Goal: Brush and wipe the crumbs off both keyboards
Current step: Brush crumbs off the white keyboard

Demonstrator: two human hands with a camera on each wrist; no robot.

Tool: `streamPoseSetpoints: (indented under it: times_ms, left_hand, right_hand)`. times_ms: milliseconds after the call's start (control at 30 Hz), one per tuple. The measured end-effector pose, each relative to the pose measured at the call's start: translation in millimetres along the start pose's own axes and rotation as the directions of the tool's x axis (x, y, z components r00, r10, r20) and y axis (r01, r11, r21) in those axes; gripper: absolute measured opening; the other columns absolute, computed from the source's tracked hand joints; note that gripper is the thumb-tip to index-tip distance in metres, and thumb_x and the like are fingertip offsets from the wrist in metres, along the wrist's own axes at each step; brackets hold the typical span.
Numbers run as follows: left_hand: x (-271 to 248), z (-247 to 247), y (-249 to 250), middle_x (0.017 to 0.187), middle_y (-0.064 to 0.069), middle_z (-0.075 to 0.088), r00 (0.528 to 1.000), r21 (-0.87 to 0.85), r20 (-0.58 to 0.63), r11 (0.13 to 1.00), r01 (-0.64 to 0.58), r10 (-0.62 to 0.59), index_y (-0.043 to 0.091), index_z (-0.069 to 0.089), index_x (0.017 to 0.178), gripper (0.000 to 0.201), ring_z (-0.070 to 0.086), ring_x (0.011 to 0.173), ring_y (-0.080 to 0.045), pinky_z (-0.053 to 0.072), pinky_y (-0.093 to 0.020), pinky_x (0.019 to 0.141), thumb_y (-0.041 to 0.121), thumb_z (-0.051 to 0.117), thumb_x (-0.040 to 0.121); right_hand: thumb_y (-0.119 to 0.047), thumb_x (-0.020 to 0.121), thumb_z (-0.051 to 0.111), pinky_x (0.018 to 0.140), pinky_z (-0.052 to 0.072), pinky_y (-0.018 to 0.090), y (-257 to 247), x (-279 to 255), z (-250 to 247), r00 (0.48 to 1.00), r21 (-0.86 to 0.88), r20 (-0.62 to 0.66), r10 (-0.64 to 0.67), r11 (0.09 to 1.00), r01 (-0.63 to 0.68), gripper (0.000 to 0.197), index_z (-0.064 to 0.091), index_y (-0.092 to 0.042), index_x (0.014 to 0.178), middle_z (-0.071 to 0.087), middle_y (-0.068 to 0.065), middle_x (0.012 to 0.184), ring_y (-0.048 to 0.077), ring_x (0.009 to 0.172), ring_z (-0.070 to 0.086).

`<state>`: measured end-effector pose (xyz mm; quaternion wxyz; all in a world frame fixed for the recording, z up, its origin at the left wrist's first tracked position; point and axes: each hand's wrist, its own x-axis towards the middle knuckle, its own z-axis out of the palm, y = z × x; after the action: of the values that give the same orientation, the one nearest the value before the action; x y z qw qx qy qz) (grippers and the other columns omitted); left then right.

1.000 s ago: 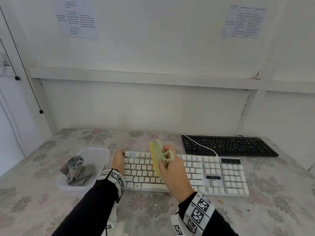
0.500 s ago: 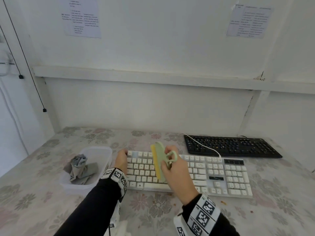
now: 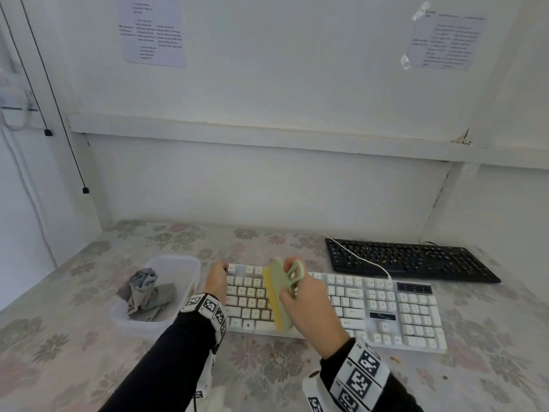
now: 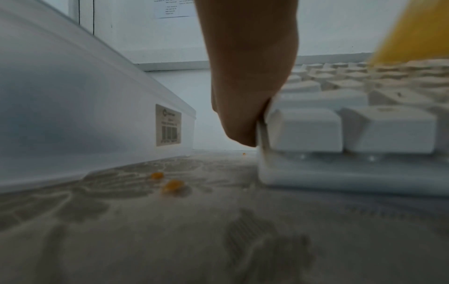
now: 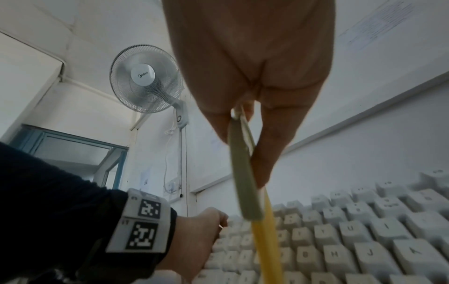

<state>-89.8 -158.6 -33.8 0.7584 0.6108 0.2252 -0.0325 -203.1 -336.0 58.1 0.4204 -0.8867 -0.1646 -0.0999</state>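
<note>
Two keyboards to clean; you're brushing the white keyboard [image 3: 332,304], right hand [image 3: 312,307] gripping the brush [image 3: 279,292], left hand [image 3: 217,278] clasping its corner. Next, sweep rightward.

Matt plastic white keyboard [image 3: 371,304], frosted translucent plastic tub [image 3: 181,272] holding crumpled grey cloth [image 3: 147,292], on a floral-printed tablecloth [image 3: 74,352].

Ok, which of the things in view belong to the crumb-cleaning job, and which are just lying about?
Belongs to the job:
- white keyboard, braced by the left hand
- brush, in the right hand
- black keyboard
- grey cloth in the plastic tub
- crumbs

Just lying about:
- wall papers
- wall fan
</note>
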Motion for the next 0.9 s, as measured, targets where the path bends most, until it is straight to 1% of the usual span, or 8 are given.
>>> streamPoseSetpoints:
  times_ms: [100, 233, 400, 467, 533, 633, 767, 900]
  left_hand:
    - [0.1, 0.1, 0.3, 0.06, -0.01, 0.044, 1.0, 0.011, 0.009, 1.0, 0.002, -0.002, 0.017, 0.045, 0.059, 0.032, 0.044, 0.048, -0.022, 0.038, -0.025, 0.05, 0.03, 0.033, 0.086]
    - [0.6, -0.7, -0.3, 0.055, -0.009, 0.047, 0.999, 0.001, 0.029, 1.0, 0.014, -0.014, 0.017, 0.047, 0.056, 0.036, 0.047, 0.045, -0.022, 0.04, -0.024, 0.049, 0.029, 0.032, 0.087]
    - [1.4, 0.8, 0.0, 0.054, -0.008, 0.045, 1.0, 0.0, 0.007, 1.0, 0.018, -0.018, 0.017, 0.043, 0.057, 0.033, 0.045, 0.042, -0.022, 0.038, -0.024, 0.046, 0.027, 0.033, 0.087]
    - [0.7, 0.8, 0.2, 0.058, -0.009, 0.046, 0.999, -0.009, 0.007, 0.999, 0.031, -0.031, 0.017, 0.045, 0.058, 0.031, 0.047, 0.043, -0.023, 0.04, -0.024, 0.046, 0.028, 0.035, 0.085]
    - [1.4, 1.1, 0.4, 0.059, -0.01, 0.047, 0.999, -0.011, 0.013, 0.999, 0.03, -0.03, 0.016, 0.046, 0.059, 0.031, 0.048, 0.044, -0.023, 0.04, -0.025, 0.047, 0.029, 0.035, 0.085]
    - [1.3, 1.6, 0.6, 0.059, -0.01, 0.045, 1.0, 0.01, -0.009, 1.0, 0.011, -0.011, 0.018, 0.044, 0.059, 0.03, 0.045, 0.045, -0.022, 0.038, -0.025, 0.046, 0.028, 0.035, 0.085]
    - [0.1, 2.0, 0.9, 0.062, -0.01, 0.042, 1.0, 0.027, -0.029, 1.0, -0.001, 0.002, 0.019, 0.041, 0.061, 0.024, 0.043, 0.049, -0.022, 0.036, -0.026, 0.049, 0.029, 0.036, 0.082]
    - [-3.3, 3.1, 2.4, 0.058, -0.007, 0.041, 1.0, 0.02, -0.025, 1.0, 0.012, -0.012, 0.02, 0.039, 0.058, 0.028, 0.041, 0.047, -0.021, 0.035, -0.025, 0.047, 0.027, 0.036, 0.085]
  right_hand:
    - [-0.011, 0.092, 0.048, 0.04, 0.031, 0.015, -0.1, 7.1, 9.1, 0.996, 0.015, -0.086, -0.017, 1.0, 0.018, 0.034, 0.032, -0.039, 0.082, 0.043, -0.008, 0.057, 0.002, 0.045, 0.046]
    - [-0.011, 0.092, 0.046, 0.043, 0.033, 0.019, 4.5, 4.3, 18.1, 1.0, 0.007, 0.02, 0.016, 1.0, -0.017, 0.028, 0.034, -0.036, 0.087, 0.042, -0.006, 0.058, 0.006, 0.042, 0.037]
    - [-0.007, 0.088, 0.047, 0.04, 0.034, 0.016, 5.9, -2.9, 12.3, 0.986, -0.038, 0.143, 0.082, 0.996, -0.078, 0.026, 0.039, -0.024, 0.106, 0.04, -0.007, 0.057, 0.007, 0.042, 0.036]
    - [-0.01, 0.09, 0.047, 0.041, 0.034, 0.016, 1.7, -0.3, 8.6, 0.994, -0.012, 0.092, 0.064, 0.998, -0.063, 0.021, 0.04, -0.026, 0.101, 0.042, -0.006, 0.058, 0.007, 0.044, 0.037]
    - [-0.01, 0.092, 0.047, 0.041, 0.034, 0.017, 0.2, 3.9, 9.2, 1.0, 0.015, -0.021, 0.0, 1.0, 0.001, 0.029, 0.035, -0.036, 0.088, 0.043, -0.006, 0.059, 0.008, 0.044, 0.041]
    - [-0.007, 0.092, 0.049, 0.04, 0.032, 0.014, 0.4, 7.6, 15.6, 0.994, 0.02, -0.107, -0.031, 0.999, 0.033, 0.037, 0.032, -0.039, 0.083, 0.043, -0.009, 0.06, 0.001, 0.048, 0.048]
    - [-0.012, 0.094, 0.046, 0.042, 0.034, 0.02, 1.2, 4.1, 19.2, 1.0, -0.009, -0.016, -0.02, 1.0, 0.019, 0.027, 0.033, -0.035, 0.086, 0.044, -0.007, 0.061, 0.007, 0.044, 0.038]
    - [-0.007, 0.091, 0.046, 0.038, 0.032, 0.015, 1.8, -0.7, 11.6, 0.991, 0.022, 0.099, 0.086, 0.996, -0.089, 0.023, 0.036, -0.028, 0.095, 0.042, -0.007, 0.056, 0.004, 0.039, 0.036]
